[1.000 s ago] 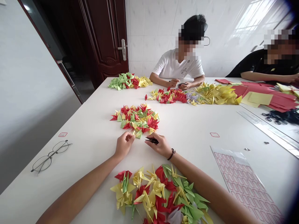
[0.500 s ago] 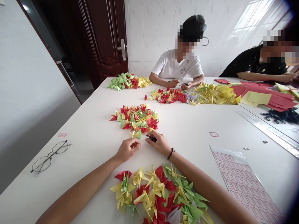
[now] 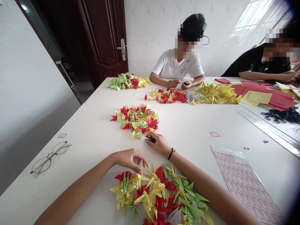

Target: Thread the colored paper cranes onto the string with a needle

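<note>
1. Paper cranes (image 3: 159, 195) lie in a pile at 6 o'clock from the left hand (image 3: 130, 160), which is open wide, just above them.
2. The right hand (image 3: 159, 144) pinches a small black thing (image 3: 150, 139).
3. Cranes are light and soft, so hold them gently by the body.

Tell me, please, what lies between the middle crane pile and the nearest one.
In the head view, the person's right hand and left hand lie there.
</note>
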Action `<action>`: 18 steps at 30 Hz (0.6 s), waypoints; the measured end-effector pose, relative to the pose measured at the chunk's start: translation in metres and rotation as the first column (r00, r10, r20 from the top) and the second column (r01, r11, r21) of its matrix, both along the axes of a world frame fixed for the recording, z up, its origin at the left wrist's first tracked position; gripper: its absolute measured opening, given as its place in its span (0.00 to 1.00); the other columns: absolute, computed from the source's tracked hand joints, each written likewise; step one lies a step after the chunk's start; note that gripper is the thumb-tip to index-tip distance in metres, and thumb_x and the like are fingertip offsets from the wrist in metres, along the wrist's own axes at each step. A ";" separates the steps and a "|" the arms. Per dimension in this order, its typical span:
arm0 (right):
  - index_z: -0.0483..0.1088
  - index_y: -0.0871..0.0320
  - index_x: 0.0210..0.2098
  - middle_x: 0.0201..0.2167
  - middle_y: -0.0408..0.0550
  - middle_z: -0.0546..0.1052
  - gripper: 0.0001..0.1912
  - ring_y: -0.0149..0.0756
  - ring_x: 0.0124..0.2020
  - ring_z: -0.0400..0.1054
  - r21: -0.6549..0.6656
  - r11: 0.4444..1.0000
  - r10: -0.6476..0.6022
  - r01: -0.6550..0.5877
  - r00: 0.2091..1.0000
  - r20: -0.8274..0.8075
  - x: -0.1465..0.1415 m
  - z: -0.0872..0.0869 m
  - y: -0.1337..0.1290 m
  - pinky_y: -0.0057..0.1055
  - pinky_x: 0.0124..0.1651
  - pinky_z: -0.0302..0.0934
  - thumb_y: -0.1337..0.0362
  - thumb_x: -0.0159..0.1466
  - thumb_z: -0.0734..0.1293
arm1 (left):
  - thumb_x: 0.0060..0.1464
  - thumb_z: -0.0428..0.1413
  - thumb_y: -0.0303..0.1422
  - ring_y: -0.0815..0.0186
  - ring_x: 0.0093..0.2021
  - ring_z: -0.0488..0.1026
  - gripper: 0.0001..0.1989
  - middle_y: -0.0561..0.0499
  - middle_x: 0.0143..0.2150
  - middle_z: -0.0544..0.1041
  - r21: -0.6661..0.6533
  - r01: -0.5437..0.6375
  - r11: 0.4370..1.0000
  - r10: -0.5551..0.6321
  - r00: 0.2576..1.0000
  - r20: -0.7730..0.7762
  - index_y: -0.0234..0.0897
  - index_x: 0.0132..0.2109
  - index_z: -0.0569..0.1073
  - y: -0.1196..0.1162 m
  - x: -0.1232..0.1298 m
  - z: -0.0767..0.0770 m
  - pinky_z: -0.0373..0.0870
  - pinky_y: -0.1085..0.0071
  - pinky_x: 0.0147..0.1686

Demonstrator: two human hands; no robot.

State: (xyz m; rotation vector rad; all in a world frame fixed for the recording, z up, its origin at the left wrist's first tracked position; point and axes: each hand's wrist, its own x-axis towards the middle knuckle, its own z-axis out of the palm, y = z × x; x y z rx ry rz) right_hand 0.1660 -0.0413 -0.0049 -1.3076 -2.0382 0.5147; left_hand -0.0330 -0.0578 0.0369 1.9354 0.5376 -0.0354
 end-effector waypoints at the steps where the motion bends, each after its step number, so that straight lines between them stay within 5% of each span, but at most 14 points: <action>1: 0.66 0.55 0.37 0.28 0.44 0.75 0.10 0.32 0.27 0.68 -0.001 1.000 0.000 0.000 1.000 0.000 0.000 0.000 0.000 0.26 0.31 0.58 0.60 0.57 0.63 | 0.38 0.60 0.46 0.68 0.37 0.65 0.24 0.52 0.41 0.70 -0.032 0.035 0.999 -0.036 0.999 -0.020 0.44 0.44 0.72 0.002 -0.003 0.004 0.63 0.75 0.38; 7: 0.66 0.56 0.36 0.29 0.45 0.75 0.09 0.32 0.26 0.67 -0.008 1.000 0.008 -0.008 1.000 0.003 0.000 0.002 0.000 0.26 0.30 0.58 0.61 0.56 0.64 | 0.36 0.62 0.44 0.63 0.43 0.64 0.23 0.52 0.40 0.70 0.034 0.149 0.988 -0.146 0.986 -0.077 0.48 0.43 0.74 0.003 -0.007 0.011 0.61 0.72 0.44; 18: 0.66 0.55 0.37 0.29 0.45 0.75 0.09 0.32 0.27 0.68 0.012 1.000 0.007 -0.007 1.000 -0.005 0.000 0.000 0.000 0.26 0.30 0.58 0.60 0.56 0.64 | 0.41 0.60 0.39 0.64 0.40 0.67 0.17 0.52 0.40 0.73 -0.135 0.020 0.991 -0.016 0.999 0.029 0.44 0.41 0.74 0.010 -0.011 0.003 0.62 0.72 0.42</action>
